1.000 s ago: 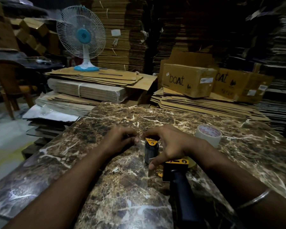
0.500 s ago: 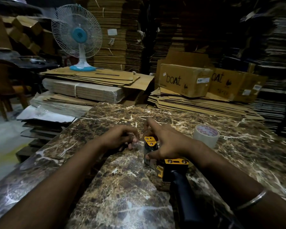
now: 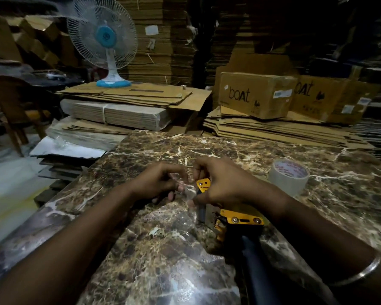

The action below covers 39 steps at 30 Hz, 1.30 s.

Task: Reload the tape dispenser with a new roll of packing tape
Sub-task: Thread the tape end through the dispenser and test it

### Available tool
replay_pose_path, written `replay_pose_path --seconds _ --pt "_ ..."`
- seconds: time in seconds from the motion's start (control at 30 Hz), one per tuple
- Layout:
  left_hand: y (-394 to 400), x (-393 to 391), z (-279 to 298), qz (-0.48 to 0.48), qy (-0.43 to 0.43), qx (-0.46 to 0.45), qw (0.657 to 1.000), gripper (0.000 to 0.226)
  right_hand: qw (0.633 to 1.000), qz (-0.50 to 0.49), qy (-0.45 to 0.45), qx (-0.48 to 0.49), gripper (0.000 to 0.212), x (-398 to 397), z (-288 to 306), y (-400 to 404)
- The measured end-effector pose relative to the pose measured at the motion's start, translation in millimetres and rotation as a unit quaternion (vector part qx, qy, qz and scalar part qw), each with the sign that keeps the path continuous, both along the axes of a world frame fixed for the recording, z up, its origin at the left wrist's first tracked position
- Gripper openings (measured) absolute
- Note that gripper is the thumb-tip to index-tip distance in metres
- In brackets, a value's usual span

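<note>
Head view: at the frame's centre my right hand (image 3: 223, 183) curls over the front of the yellow tape dispenser (image 3: 240, 219), which lies on the marble table (image 3: 163, 249), its black handle running toward the lower edge. Left of it, my left hand (image 3: 158, 183) pinches a clear strip of tape (image 3: 188, 191). The new roll (image 3: 288, 176) stands at centre right, apart from the dispenser.
</note>
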<state>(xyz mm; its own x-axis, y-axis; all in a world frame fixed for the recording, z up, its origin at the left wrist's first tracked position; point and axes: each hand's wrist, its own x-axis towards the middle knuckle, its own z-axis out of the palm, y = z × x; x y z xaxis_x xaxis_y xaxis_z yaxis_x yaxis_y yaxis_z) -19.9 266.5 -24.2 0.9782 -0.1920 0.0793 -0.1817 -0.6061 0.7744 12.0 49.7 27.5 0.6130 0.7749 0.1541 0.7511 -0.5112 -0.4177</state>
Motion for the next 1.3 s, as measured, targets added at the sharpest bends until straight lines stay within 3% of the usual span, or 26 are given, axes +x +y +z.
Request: replay_pose_path --seconds 0.2,0.33,0.4,0.57,0.67,0.83,0.9,1.0,1.17,1.23,1.3 --pt "2.3 13.2 13.9 -0.066 0.178 -0.027 0.981 0.011 0.999 0.02 0.028 -0.038 0.054 9.1 5.8 -0.3" --pt "7.6 15.7 24.8 -0.072 0.239 -0.014 0.968 0.02 0.995 0.035 0.089 -0.009 0.057 13.1 7.6 -6.4" --pt "10.4 14.6 26.3 -0.075 0.222 0.03 0.972 0.025 0.993 0.035 0.111 -0.004 0.055 11.4 9.0 -8.8" --pt "13.3 6.9 15.5 -0.122 0.015 0.186 0.975 0.03 0.999 0.002 0.046 -0.008 0.037 -0.5 10.1 0.4" --pt "13.8 0.9 20.4 -0.092 0.065 0.16 0.981 0.027 0.998 -0.038 0.025 -0.054 0.033 -7.7 14.0 10.1" --pt "13.1 5.6 29.1 -0.05 0.206 0.16 0.964 0.018 0.986 -0.062 0.068 -0.137 0.013 -5.9 34.7 25.4" --pt "14.5 7.2 36.3 -0.037 0.293 0.116 0.949 0.023 0.982 -0.066 0.071 -0.164 0.014 -4.3 38.3 28.7" --pt "15.8 6.0 51.1 -0.002 0.411 -0.028 0.911 0.026 0.981 -0.079 0.084 -0.156 0.016 -7.3 32.1 28.9" --pt "30.3 5.9 50.0 0.074 0.498 -0.098 0.858 0.037 0.973 -0.109 0.068 -0.192 0.019 -12.9 24.0 32.4" --pt "19.9 2.7 51.3 0.154 0.53 -0.152 0.82 0.032 0.971 -0.118 0.069 -0.194 0.022 -14.4 23.2 33.0" --pt "5.0 -0.9 51.1 0.214 0.571 -0.231 0.758 0.03 0.971 -0.125 0.067 -0.191 0.025 -15.4 25.4 33.9"
